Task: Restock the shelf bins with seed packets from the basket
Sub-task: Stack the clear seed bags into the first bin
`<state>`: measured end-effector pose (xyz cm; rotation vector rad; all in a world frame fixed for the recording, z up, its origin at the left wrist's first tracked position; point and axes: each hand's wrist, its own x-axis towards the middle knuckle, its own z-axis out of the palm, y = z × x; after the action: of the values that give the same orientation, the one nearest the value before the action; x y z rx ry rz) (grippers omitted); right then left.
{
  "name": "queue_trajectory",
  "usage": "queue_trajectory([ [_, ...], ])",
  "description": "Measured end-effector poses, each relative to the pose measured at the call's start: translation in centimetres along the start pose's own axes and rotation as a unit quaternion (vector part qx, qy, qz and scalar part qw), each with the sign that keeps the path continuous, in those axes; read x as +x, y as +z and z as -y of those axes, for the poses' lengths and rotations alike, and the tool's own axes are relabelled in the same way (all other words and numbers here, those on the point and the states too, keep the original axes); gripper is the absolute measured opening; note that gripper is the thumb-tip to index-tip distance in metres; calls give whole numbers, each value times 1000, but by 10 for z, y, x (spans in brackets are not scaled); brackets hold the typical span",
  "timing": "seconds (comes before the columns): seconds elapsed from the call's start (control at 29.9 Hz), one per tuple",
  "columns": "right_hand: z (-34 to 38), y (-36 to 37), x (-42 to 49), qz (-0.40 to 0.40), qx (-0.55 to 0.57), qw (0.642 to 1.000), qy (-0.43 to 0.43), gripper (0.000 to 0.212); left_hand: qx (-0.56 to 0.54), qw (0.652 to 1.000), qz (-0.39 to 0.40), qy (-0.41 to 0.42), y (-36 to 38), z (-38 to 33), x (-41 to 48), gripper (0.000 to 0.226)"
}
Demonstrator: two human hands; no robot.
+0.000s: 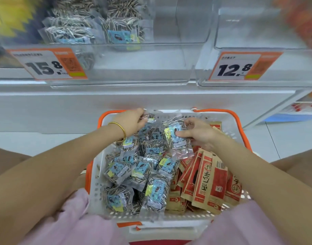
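Observation:
A white basket (96, 191) with orange handles sits in front of me, full of seed packets. Clear packets of striped seeds with blue labels (151, 191) fill its left and middle. Red and brown paper packets (210, 183) stand on its right side. My left hand (132, 122) is at the basket's far edge, its fingers closed on a clear seed packet (150, 119). My right hand (198, 132) grips another clear seed packet (176, 137) by its side. Above, a clear shelf bin (134, 68) holds a few clear seed packets (119, 32) at its left.
A second clear bin (257, 32) at the right looks nearly bare inside. Price tags reading 15.8 (49, 64) and 12.8 (240, 67) hang on the bin fronts. A white shelf ledge (63, 106) runs below the bins. More shelving shows at the far right.

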<state>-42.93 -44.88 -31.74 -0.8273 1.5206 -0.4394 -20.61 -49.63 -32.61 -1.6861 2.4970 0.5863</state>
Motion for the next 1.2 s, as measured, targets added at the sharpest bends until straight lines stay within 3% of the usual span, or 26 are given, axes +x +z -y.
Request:
queue_trajectory([
  [0.1,6,0,-9,34,79,996,-6,67,-179,981,22,-72,-17,-10,-13,17],
  [0.23,7,3,-13,73,144,986,-27,69,-428,890,75,-139,-30,-15,-36,6],
  [0.33,9,6,-19,109,173,978,-41,57,-510,840,101,-153,-36,-11,-47,5],
  [0.4,9,7,-19,120,182,975,-45,51,-533,824,107,-160,-40,-9,-51,19],
  [0.5,8,7,-20,135,187,972,-51,58,-543,817,110,-162,-42,-7,-53,29],
  [0.84,7,14,-28,132,193,967,-103,74,-534,816,106,-195,-40,-19,-57,5],
  [1.0,10,17,-34,123,174,968,-131,54,-398,894,165,-122,-38,-23,-63,32],
  [1.07,7,17,-34,122,166,971,-120,47,-438,868,194,-129,-42,-23,-65,32],
  [1.14,2,15,-30,108,183,971,-105,40,-518,811,225,-149,-47,-23,-66,35],
  [1.2,0,13,-28,95,194,971,-101,39,-539,799,211,-165,-49,-18,-64,45],
])
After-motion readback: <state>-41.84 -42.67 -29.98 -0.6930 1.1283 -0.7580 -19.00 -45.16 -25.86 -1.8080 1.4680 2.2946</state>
